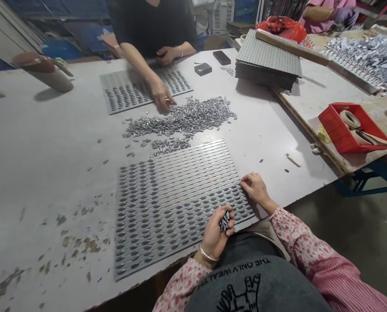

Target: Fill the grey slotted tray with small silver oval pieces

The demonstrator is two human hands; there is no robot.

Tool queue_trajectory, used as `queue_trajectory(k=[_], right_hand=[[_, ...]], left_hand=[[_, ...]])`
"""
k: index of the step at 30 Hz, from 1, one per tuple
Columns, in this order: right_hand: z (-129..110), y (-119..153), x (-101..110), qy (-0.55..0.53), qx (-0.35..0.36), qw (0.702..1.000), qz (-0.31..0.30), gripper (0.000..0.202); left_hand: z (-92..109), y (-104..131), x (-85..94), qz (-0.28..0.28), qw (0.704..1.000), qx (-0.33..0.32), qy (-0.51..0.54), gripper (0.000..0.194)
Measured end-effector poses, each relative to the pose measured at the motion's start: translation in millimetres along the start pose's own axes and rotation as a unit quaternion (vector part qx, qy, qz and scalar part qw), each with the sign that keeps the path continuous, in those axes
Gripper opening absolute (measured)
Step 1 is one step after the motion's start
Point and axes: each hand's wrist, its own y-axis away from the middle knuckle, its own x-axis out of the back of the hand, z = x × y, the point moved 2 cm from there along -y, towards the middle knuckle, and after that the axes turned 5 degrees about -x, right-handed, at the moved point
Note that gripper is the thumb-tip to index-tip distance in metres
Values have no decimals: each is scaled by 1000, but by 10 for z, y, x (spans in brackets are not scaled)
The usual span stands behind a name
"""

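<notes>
Nearest of all, a dark grey garment (287, 281) bore black lettering, "THE ONLY WEALTH", upside down from this view, with a black line drawing of hands beside it. Above it, the left hand (214, 234), a pale bangle (209, 255) on its wrist, was cupped around a clump of small oval pieces (225, 222), fingers curled over them. The right hand (255, 188) was at the right edge of the near tray (193, 173), thumb and forefinger close together; whether a piece was pinched between them could not be told. That tray lay flat on the white table (83, 190), dark pieces filling its left columns and front rows, while its upper right part showed bare, ridged lines. To the right, a small pale-handled tool (292, 160) lay on the table.

Just beyond the tray spread a loose pile (193, 116) of similar silvery pieces. Farther right, a red bin (334, 130) held a roll of tape (349, 118). Behind the pile, a co-worker's hand (161, 95) reached down to its edge, beside a far tray (115, 80) partly filled with pieces. Farther back were a dark phone (221, 57) and a stack of trays (268, 54), with a red plastic bag (284, 28) behind the stack.
</notes>
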Motion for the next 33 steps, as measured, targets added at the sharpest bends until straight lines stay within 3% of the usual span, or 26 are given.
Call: queue_trajectory(k=[8,13,17,22,25,27,30,33], right_hand=[[-410,111,-113,60,104,992,-47,10],[-596,65,-5,106,125,985,-55,11],[-574,74,170,43,139,989,-38,18],[-211,181,353,-90,65,994,-20,25],[63,254,292,-159,-21,985,-62,24],[93,291,174,-190,-25,975,-116,23],[-160,308,-18,-229,49,951,-201,21],[-535,287,-136,-252,130,924,-258,21]], left_hand=[[-2,32,6,-5,1000,19,21,16],[24,75,-110,4,999,19,37,15],[-50,15,-45,3,999,2,50,16],[45,-29,314,14,998,-53,44,19],[249,32,408,47,992,-110,30,20],[352,75,350,59,990,-127,21,20],[361,87,182,55,991,-121,19,21],[225,31,105,44,993,-111,11,24]])
